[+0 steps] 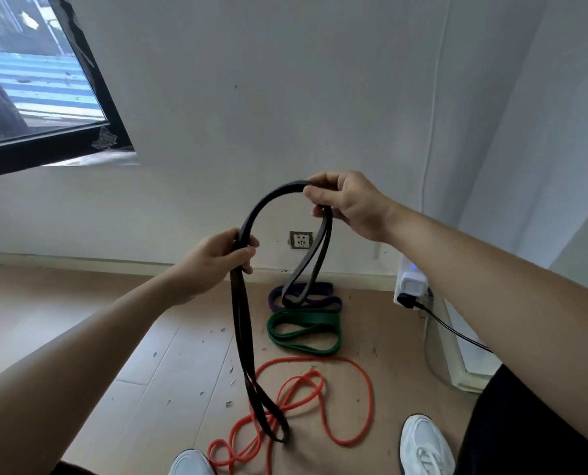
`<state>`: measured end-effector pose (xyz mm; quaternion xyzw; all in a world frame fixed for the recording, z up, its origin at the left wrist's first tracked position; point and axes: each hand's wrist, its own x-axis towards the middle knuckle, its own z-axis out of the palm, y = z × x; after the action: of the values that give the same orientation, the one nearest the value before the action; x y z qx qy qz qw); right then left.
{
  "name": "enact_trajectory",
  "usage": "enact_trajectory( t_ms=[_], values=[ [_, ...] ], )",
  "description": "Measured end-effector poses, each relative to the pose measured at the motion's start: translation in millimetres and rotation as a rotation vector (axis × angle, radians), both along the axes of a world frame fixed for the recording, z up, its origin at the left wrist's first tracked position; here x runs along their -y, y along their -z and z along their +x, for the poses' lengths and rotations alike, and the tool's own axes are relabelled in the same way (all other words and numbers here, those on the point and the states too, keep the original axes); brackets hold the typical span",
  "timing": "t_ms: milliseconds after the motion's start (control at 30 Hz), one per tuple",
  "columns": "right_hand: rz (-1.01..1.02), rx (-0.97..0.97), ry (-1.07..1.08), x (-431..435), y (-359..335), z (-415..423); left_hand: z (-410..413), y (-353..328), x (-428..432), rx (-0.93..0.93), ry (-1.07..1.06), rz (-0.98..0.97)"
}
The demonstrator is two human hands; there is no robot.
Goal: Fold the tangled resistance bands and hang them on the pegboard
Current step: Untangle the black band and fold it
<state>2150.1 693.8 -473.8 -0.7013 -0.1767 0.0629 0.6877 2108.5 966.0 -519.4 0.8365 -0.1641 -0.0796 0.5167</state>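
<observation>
Both hands hold one long black resistance band point(241, 330) in the air in front of the wall. My left hand point(217, 262) grips it low on the left, and a doubled loop hangs from there almost to the floor. My right hand point(347, 204) pinches it higher on the right, with a shorter loop dangling below. The band arches between the two hands. On the floor lie a folded purple band point(333, 305), a folded green band point(302, 332) and a tangled thin red band point(320, 399). No pegboard is in view.
A wall socket point(301, 240) sits low on the white wall. At right, a white power strip point(410, 284) with a black plug and cable. A black-framed window point(45, 97) is at upper left. My white shoes point(422, 443) stand on the wooden floor, which has scattered debris.
</observation>
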Motion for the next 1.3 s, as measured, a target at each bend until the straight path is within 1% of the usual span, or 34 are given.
enact_trajectory(
  t_ms=[100, 167, 200, 300, 400, 467, 567, 633, 733, 867, 967, 1033, 1067, 1133, 1200, 1300],
  values=[
    [-0.217, -0.032, -0.148, 13.9, 4.5, 4.2, 1.5, -14.4, 5.3, 0.034, -0.067, -0.162],
    [-0.35, -0.022, -0.199, 11.5, 6.9, 3.5, 2.7, -23.6, 11.5, 0.078, -0.088, -0.207],
    [-0.385, -0.015, -0.212, 7.0, 7.1, 2.1, 3.5, -27.2, 15.4, 0.104, -0.094, -0.217],
    [-0.365, 0.035, -0.226, -13.3, 4.7, -4.8, 5.5, -31.0, 25.9, 0.143, -0.072, -0.228],
    [-0.287, 0.093, -0.164, -26.9, 1.9, -7.9, 5.2, -29.8, 30.0, 0.119, -0.017, -0.194],
    [-0.323, 0.161, -0.101, -28.0, 2.0, -6.4, 5.5, -26.4, 30.9, 0.108, 0.002, -0.147],
    [-0.384, 0.236, -0.041, -28.6, 3.1, -5.1, 5.1, -15.6, 32.0, 0.131, 0.023, -0.016],
    [-0.369, 0.251, -0.01, -29.5, 3.0, -5.4, 3.9, -7.4, 32.1, 0.105, 0.035, 0.042],
    [-0.336, 0.251, 0.019, -27.5, 1.9, -6.5, 4.1, 1.1, 29.3, 0.022, 0.05, 0.048],
    [-0.334, 0.215, 0.01, -19.1, 1.2, -6.6, 7.3, 3.1, 23.3, 0.072, 0.051, 0.137],
    [-0.457, 0.156, -0.073, -8.7, 0.5, -5.3, 10.6, -2.6, 20.5, 0.121, 0.005, 0.092],
    [-0.573, 0.13, -0.136, -9.4, 1.7, -8.9, 12.2, -6.8, 23.3, 0.116, 0.029, 0.039],
    [-0.591, 0.133, -0.157, -14.0, 3.0, -11.9, 11.9, -8.0, 26.4, 0.108, 0.045, 0.029],
    [-0.549, 0.143, -0.161, -25.8, 7.6, -15.6, 10.0, -6.9, 33.5, 0.088, 0.071, 0.03],
    [-0.514, 0.155, -0.118, -31.9, 11.3, -14.4, 6.6, -2.7, 37.3, 0.064, 0.088, 0.006],
    [-0.483, 0.175, -0.05, -26.1, 11.6, -9.1, 5.4, 4.7, 34.2, 0.034, 0.013, -0.046]
  ],
)
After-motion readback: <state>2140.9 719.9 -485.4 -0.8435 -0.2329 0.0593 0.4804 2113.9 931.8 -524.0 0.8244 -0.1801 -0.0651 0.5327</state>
